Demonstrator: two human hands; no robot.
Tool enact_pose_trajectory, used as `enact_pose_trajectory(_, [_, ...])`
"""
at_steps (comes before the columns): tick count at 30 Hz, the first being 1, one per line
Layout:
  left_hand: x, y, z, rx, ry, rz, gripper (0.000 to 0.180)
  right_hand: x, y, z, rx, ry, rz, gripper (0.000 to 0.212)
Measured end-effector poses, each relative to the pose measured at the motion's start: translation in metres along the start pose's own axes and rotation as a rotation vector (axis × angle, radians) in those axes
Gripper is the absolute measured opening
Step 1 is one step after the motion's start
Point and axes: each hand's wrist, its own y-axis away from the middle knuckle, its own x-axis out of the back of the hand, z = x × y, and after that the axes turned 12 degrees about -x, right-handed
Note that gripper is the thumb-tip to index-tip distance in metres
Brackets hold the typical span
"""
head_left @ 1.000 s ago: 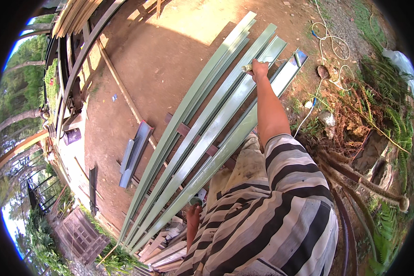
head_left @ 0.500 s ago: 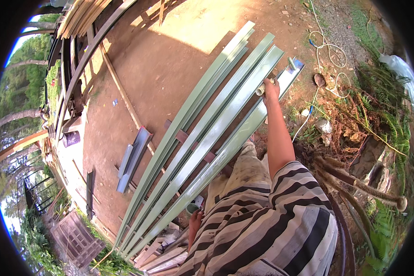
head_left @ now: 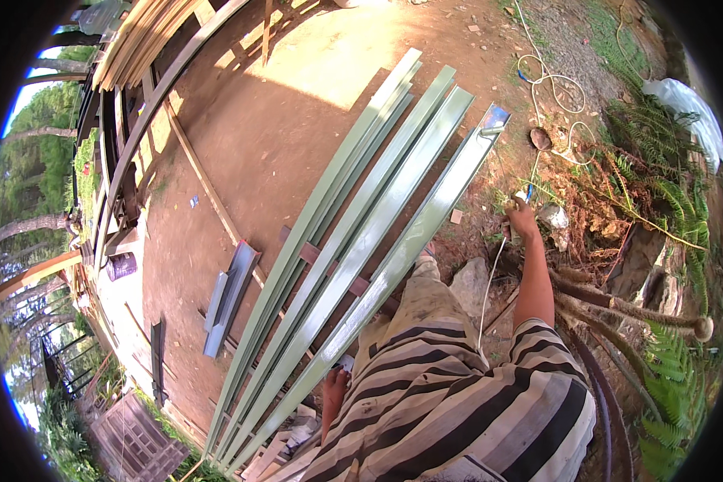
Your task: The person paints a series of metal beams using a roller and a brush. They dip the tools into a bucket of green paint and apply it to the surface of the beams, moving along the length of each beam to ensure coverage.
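My right hand (head_left: 521, 218) is out to the right of the steel channels, low over the ground among stones and plants. Its fingers are closed on something small that I cannot make out, right where a pale cord (head_left: 491, 293) passes. Down by my hip my left hand (head_left: 334, 395) has its fingers curled in; a small white and dark thing shows at their tips, mostly hidden. Long pale green channels (head_left: 394, 173) lie side by side across dark red supports. On the end of the nearest channel (head_left: 438, 197) rests a short pale cylinder (head_left: 494, 129).
Two short channels (head_left: 231, 297) lie on the dirt to the left, by a long wooden strip (head_left: 197, 165). Planks (head_left: 149, 36) are stacked at the upper left. On the right are ferns (head_left: 667, 394), thick brown stems (head_left: 618, 305), rocks (head_left: 470, 285) and a white sheet (head_left: 687, 112).
My right hand has left the channel's end and moved right and down over the cord. The pale cylinder it held is no longer visible there. The container by my left hand shows less.
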Motion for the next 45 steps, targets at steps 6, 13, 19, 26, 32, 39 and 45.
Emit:
enact_pose_trajectory(6, [-0.001, -0.008, 0.015, -0.050, -0.088, -0.013, 0.040, 0.027, 0.007, 0.010, 0.111, 0.404, 0.067, 0.054])
enact_pose_trajectory(13, [0.002, -0.026, 0.004, -0.058, 0.024, -0.003, 0.037, 0.006, 0.027, 0.023, 0.107, 0.901, 0.364, 0.045])
enact_pose_trajectory(19, [-0.005, -0.020, 0.025, -0.032, -0.049, -0.004, 0.036, 0.005, -0.011, 0.030, 0.031, 0.862, 0.390, 0.045])
enact_pose_trajectory(26, [0.002, -0.024, 0.011, -0.074, -0.087, -0.014, 0.038, 0.029, -0.042, -0.024, 0.114, 0.829, 0.471, 0.043])
enact_pose_trajectory(32, [-0.009, -0.025, 0.028, -0.083, -0.156, -0.061, 0.043, 0.035, -0.040, -0.026, 0.123, 0.822, 0.426, 0.044])
enact_pose_trajectory(39, [-0.005, -0.037, 0.024, -0.051, -0.075, -0.016, 0.041, 0.011, -0.032, -0.021, 0.149, 0.855, 0.482, 0.039])
enact_pose_trajectory(45, [-0.004, -0.033, 0.029, -0.040, -0.098, 0.015, 0.040, -0.006, -0.014, -0.050, 0.049, 0.885, 0.486, 0.041])
